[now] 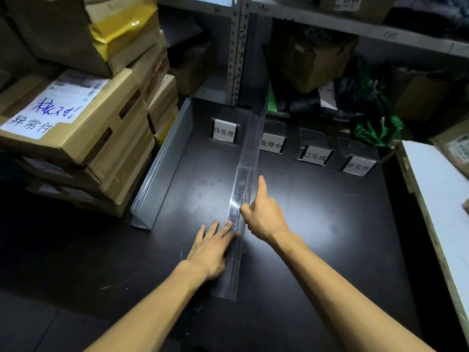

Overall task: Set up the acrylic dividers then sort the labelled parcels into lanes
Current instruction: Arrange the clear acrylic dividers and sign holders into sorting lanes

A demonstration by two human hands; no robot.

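acrylic divider (250, 148): upright on the tabletop (317, 224), just right of the 待处理 sign (223, 133)
left hand (210, 247) grip: flat, fingers straight, pressing divider's base
right hand (266, 217) grip: thumb and index pinching its wall

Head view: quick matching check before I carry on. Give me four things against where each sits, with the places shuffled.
Things:
1 acrylic divider
2 spare divider stack
3 green bag
4 white board

Places:
A far right of the view
B beside the cardboard boxes
C behind the label stands
D mid-table, touched by the left hand and the right hand

Pairs: 1-D, 2-B, 3-C, 4-A.
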